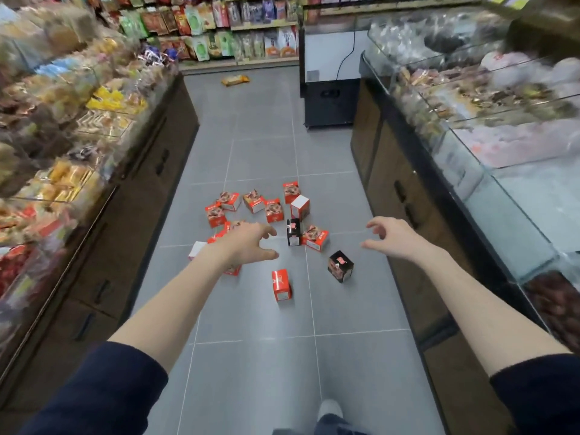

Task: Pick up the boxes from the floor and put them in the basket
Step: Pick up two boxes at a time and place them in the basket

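Mostly aisle fixtures: dark counter [150,183] left of upright black box [294,232], glass display counter [470,171] right of it, black cabinet [332,102] and orange packet [235,80] well beyond it. Grey tile floor [260,356] lies open between counter bases, nearer than black box. Red boxes [274,210] scattered around black box, mostly beyond and left. Left hand [248,243] hovers over those left of it, fingers loosely spread, empty. Right hand [392,238] right of it, fingers slackly curled, empty.
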